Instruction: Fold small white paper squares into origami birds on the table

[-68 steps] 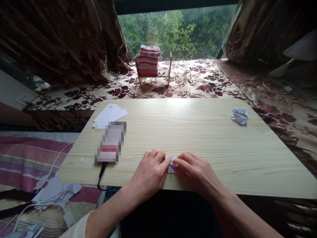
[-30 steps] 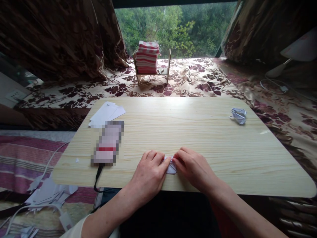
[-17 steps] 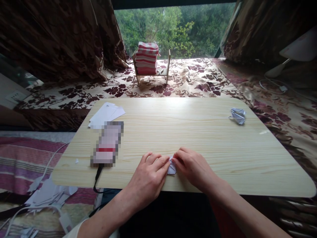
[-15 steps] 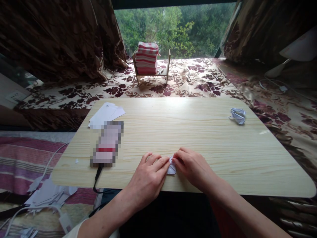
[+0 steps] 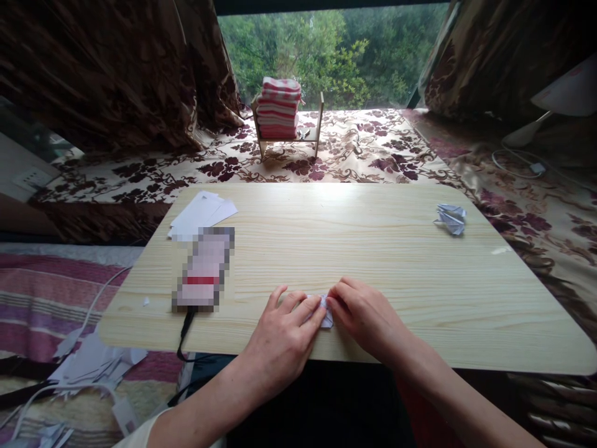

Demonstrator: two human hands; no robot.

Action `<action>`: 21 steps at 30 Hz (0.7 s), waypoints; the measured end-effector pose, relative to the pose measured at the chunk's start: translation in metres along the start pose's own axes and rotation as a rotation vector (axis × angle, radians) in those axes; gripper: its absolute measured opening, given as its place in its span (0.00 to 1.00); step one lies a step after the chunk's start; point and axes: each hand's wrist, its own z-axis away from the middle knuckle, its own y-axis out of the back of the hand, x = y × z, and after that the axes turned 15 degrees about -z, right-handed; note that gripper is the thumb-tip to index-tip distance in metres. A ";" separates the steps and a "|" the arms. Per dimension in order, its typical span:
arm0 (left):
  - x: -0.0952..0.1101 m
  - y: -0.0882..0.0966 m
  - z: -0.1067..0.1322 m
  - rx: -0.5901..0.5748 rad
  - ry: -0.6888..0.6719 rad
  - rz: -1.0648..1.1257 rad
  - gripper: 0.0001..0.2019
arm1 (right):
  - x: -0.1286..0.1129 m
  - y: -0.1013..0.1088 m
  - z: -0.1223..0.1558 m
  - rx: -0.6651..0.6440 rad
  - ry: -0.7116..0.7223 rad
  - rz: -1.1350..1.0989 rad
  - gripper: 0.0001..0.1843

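A small piece of folded white paper [image 5: 327, 320] lies near the front edge of the table, partly covered by fingers. My left hand [image 5: 285, 323] rests over its left side, fingertips pressing it against the tabletop, the index finger lifted a little away from the others. On the paper's right edge, my right hand [image 5: 364, 314] has its thumb and fingers pinched together. The fingers hide the upper part of the paper, so its full shape cannot be made out.
The wooden table [image 5: 387, 249] carries folded paper pieces [image 5: 451, 219] at back right, white sheets [image 5: 198, 211] at back left and a blurred phone [image 5: 201, 267] with a black cable [image 5: 185, 330]. Paper scraps [image 5: 93, 361] lie on the bed. Behind stands a small rack with pink-striped cloths [image 5: 278, 109].
The left fingers have slid slightly right over the paper, covering more of it. My right hand keeps its pinch at the edge. The view has shifted slightly.
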 end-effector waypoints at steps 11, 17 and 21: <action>0.000 0.002 -0.002 -0.022 0.020 0.019 0.17 | 0.004 -0.001 0.016 0.173 0.141 0.014 0.11; -0.001 0.000 -0.002 -0.007 0.004 0.028 0.16 | 0.002 -0.003 0.035 0.061 0.339 0.192 0.23; -0.001 -0.002 0.000 0.019 0.006 0.015 0.16 | -0.007 -0.002 0.031 0.011 0.305 0.281 0.23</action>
